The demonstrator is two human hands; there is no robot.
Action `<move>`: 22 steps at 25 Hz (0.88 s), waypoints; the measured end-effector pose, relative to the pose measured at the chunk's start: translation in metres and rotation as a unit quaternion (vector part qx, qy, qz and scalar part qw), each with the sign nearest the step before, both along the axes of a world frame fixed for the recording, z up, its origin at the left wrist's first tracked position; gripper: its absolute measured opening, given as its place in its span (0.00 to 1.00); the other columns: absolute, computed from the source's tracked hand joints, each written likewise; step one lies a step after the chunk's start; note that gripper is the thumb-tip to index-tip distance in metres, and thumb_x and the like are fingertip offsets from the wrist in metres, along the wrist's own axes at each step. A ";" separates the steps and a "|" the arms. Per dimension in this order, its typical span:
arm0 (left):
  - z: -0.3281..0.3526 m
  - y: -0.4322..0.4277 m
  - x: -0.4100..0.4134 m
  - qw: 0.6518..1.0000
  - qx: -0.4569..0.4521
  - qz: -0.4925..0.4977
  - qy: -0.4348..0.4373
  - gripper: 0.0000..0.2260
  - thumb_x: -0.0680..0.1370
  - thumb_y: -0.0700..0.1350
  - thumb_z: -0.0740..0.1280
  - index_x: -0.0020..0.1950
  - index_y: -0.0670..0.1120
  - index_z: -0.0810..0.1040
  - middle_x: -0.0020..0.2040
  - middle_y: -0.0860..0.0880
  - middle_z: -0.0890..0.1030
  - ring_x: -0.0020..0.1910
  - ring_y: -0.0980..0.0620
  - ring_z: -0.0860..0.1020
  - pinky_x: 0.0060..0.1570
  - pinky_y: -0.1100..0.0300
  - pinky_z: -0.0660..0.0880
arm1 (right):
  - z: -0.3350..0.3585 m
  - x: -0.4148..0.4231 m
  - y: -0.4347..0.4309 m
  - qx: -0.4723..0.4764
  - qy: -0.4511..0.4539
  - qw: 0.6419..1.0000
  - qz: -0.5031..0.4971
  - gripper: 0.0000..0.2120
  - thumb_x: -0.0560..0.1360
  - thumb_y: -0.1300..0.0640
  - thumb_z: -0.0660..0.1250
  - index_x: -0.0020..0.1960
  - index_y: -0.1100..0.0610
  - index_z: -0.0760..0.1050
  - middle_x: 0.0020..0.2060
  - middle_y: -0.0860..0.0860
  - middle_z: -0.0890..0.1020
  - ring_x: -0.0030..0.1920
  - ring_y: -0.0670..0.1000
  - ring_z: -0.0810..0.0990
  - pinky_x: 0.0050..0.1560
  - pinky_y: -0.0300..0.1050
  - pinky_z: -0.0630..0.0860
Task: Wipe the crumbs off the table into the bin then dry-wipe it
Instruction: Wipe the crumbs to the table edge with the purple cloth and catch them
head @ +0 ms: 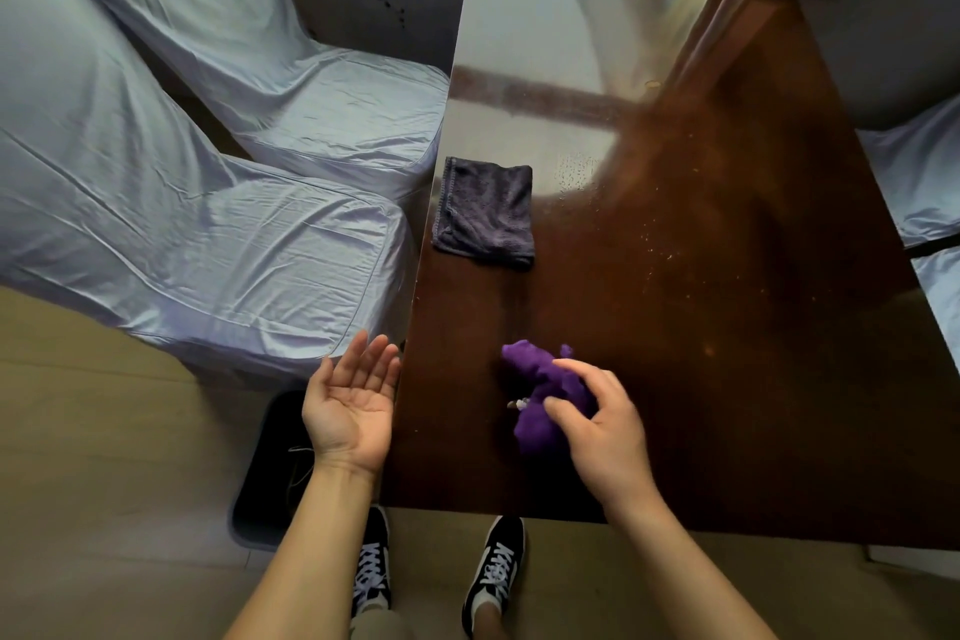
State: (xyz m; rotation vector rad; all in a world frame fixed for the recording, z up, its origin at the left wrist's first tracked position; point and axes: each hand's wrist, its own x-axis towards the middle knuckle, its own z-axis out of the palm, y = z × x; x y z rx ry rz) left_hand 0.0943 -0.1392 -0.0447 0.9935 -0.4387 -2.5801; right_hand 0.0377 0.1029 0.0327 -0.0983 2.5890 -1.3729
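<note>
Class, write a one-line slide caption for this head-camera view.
Right hand sweeps a crumpled purple cloth toward the cupped left hand at the glossy brown table edge.

- Purple cloth (540, 395): bunched, lower centre of the frame, on the desk (727, 327) near its front edge.
- Dark grey cloth (485, 216): folded flat, mid-frame at the desk's left edge.
- Crumbs (660, 255): pale specks scattered right of centre.
- Black bin (275, 473): on the floor, lower left, beside the desk.
</note>
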 end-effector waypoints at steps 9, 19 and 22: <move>0.000 0.001 -0.001 1.000 -0.012 0.000 -0.014 0.18 0.79 0.49 0.58 0.49 0.42 0.85 0.50 0.40 0.85 0.52 0.45 0.83 0.52 0.55 0.80 | -0.005 0.013 0.048 0.215 -0.011 0.974 -0.067 0.19 0.70 0.58 0.74 0.60 0.52 0.79 0.54 0.51 0.78 0.52 0.56 0.80 0.47 0.43 0.70; 0.002 0.004 0.000 0.999 0.013 0.021 -0.033 0.18 0.79 0.48 0.58 0.45 0.41 0.86 0.47 0.40 0.85 0.49 0.45 0.84 0.51 0.55 0.81 | 0.004 0.031 -0.058 0.003 0.015 0.999 0.035 0.18 0.68 0.60 0.74 0.57 0.50 0.80 0.49 0.46 0.78 0.50 0.39 0.76 0.51 0.28 0.68; 0.001 0.004 0.002 0.999 0.008 0.016 -0.036 0.18 0.79 0.48 0.59 0.46 0.41 0.86 0.48 0.40 0.85 0.51 0.44 0.84 0.50 0.55 0.81 | 0.016 0.019 -0.025 0.003 0.040 0.999 0.018 0.18 0.68 0.61 0.75 0.56 0.48 0.80 0.49 0.43 0.78 0.51 0.38 0.76 0.53 0.27 0.68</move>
